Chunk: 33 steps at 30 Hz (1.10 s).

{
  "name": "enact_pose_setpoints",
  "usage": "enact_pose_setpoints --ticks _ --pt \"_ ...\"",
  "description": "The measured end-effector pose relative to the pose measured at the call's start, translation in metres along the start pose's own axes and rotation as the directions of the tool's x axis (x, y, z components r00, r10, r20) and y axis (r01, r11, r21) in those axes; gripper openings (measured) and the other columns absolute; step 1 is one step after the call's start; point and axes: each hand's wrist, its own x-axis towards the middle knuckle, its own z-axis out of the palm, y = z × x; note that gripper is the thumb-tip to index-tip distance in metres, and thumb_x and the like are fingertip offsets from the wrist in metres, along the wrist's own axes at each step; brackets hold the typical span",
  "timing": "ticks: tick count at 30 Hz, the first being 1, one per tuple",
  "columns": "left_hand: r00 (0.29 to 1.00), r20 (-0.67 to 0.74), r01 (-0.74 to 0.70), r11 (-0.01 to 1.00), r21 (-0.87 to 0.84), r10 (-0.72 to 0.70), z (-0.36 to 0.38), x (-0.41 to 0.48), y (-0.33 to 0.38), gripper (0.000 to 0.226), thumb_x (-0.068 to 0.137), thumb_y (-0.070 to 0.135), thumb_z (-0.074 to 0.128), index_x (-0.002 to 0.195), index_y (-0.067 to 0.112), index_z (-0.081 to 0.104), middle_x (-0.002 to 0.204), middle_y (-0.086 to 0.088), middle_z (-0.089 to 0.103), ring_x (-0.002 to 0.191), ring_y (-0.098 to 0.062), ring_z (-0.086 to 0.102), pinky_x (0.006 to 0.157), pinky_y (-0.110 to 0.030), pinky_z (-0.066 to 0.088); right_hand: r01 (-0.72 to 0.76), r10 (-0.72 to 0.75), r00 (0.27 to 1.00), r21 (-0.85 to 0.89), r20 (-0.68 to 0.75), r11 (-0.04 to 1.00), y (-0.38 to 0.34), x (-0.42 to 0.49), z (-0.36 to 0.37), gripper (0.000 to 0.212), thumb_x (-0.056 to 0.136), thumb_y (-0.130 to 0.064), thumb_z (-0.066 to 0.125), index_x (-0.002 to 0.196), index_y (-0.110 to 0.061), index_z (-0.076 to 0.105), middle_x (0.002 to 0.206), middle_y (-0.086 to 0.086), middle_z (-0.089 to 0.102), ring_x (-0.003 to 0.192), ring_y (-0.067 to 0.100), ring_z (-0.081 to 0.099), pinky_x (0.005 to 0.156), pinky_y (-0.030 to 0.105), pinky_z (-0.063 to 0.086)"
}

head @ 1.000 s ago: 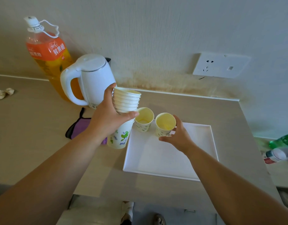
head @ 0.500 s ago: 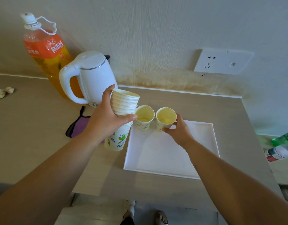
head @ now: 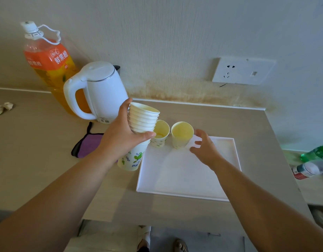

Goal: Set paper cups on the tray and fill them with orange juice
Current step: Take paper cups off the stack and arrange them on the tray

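Far out beyond the left hand's knuckles, a crumpled scrap of paper point(head: 3, 108) lies on the counter point(head: 38, 160). The orange juice bottle point(head: 47, 64) stands capped at the wall, well behind those fingers, with a white kettle point(head: 100, 91) just in front of it. A purple cloth point(head: 87, 144) lies beside the left wrist.

The left hand point(head: 120, 140) grips a stack of paper cups point(head: 142, 119), thumb curled across the front and fingers wrapped round the back. The stack sits just off the tray's left edge; whether its base touches the counter I cannot tell.

Just past the thumb tip, two single cups stand upright at the back left of the white tray point(head: 184, 179): a first cup point(head: 159, 137), then a second cup point(head: 181, 137).

The right hand point(head: 206, 151) hovers just beside the second cup, fingers spread and loose, holding nothing. A wall socket point(head: 242, 70) is high beyond these fingers, and plastic bottles point(head: 310, 168) lie well off to their right.
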Motion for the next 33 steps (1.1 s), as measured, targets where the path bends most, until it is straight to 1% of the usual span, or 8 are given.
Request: enact_pose_setpoints --ticks 4,6,9,15,22,26,30,33 --pt "0.997 0.032 -0.069 0.997 0.026 0.068 0.007 0.001 0.011 0.100 0.064 0.039 0.086 0.144 0.028 0.027 0.117 0.019 0.047 0.108 -0.006 0.049 0.086 -0.026 0.040 0.091 -0.070 0.979 0.103 -0.192 0.991 -0.049 -0.019 -0.026 0.039 0.090 -0.021 0.061 0.127 -0.022 0.050 0.126 -0.006 0.055 0.100 0.012 0.055 0.075 0.009 0.045" --pt "0.994 0.045 -0.107 0.992 0.071 0.104 0.012 0.002 0.022 0.096 0.061 0.040 0.087 0.139 0.028 0.033 0.116 0.017 0.052 0.106 -0.009 0.053 0.085 -0.028 0.043 0.148 -0.147 0.989 0.266 -0.024 0.953 -0.084 -0.025 -0.035 0.054 0.083 -0.038 0.069 0.130 -0.022 0.047 0.129 -0.004 0.053 0.106 0.012 0.056 0.085 0.024 0.049" --pt "0.987 0.064 -0.157 0.979 0.133 0.149 0.018 0.003 0.040 0.092 0.058 0.044 0.085 0.135 0.033 0.036 0.117 0.014 0.058 0.102 -0.012 0.059 0.084 -0.034 0.049 0.114 -0.190 0.931 0.246 0.311 0.962 -0.127 -0.035 -0.039 0.071 0.067 -0.054 0.066 0.129 -0.027 0.044 0.126 -0.010 0.053 0.115 0.011 0.055 0.090 0.035 0.051" --pt "0.968 0.085 -0.252 0.923 0.291 0.237 0.017 0.006 0.069 0.092 0.057 0.052 0.081 0.133 0.040 0.032 0.122 0.014 0.057 0.103 -0.017 0.060 0.081 -0.038 0.051 0.207 -0.302 0.919 0.341 0.254 0.917 -0.147 -0.047 -0.055 0.021 0.080 -0.031 0.073 0.098 -0.027 0.062 0.098 -0.007 0.065 0.093 0.010 0.064 0.088 0.041 0.055" --pt "0.955 0.093 -0.297 0.899 0.320 0.282 0.017 -0.002 0.087 0.088 0.059 0.051 0.080 0.133 0.041 0.033 0.115 0.018 0.057 0.099 -0.015 0.059 0.075 -0.032 0.046 0.209 -0.300 0.942 0.433 0.153 0.877 -0.149 -0.056 -0.073 0.045 0.065 -0.036 0.064 0.103 -0.013 0.057 0.094 -0.001 0.062 0.087 0.012 0.061 0.077 0.034 0.057" --pt "0.959 0.090 -0.282 0.923 0.262 0.267 0.014 -0.004 0.084 0.088 0.059 0.050 0.083 0.131 0.040 0.034 0.113 0.016 0.058 0.097 -0.016 0.059 0.078 -0.036 0.049 0.192 -0.294 0.949 0.529 0.115 0.827 -0.147 -0.059 -0.090 0.045 0.068 -0.035 0.064 0.107 -0.015 0.057 0.104 0.006 0.064 0.101 0.020 0.062 0.089 0.040 0.054" --pt "0.959 0.075 -0.284 0.934 0.218 0.274 0.017 -0.009 0.085 0.091 0.059 0.048 0.084 0.133 0.039 0.031 0.108 0.021 0.053 0.094 -0.011 0.055 0.080 -0.035 0.048 0.232 -0.366 0.916 0.528 0.164 0.817 -0.137 -0.060 -0.090 0.084 0.065 -0.038 0.076 0.137 -0.012 0.042 0.125 0.005 0.059 0.117 0.019 0.057 0.098 0.036 0.048" --pt "0.959 0.059 -0.282 0.943 0.177 0.276 0.020 -0.013 0.088 0.090 0.060 0.044 0.084 0.133 0.038 0.032 0.102 0.023 0.050 0.090 -0.008 0.052 0.077 -0.031 0.045 0.306 -0.450 0.877 0.524 0.170 0.794 -0.132 -0.059 -0.083 0.101 0.051 -0.038 0.088 0.136 -0.008 0.043 0.125 0.016 0.058 0.115 0.021 0.056 0.098 0.036 0.046"
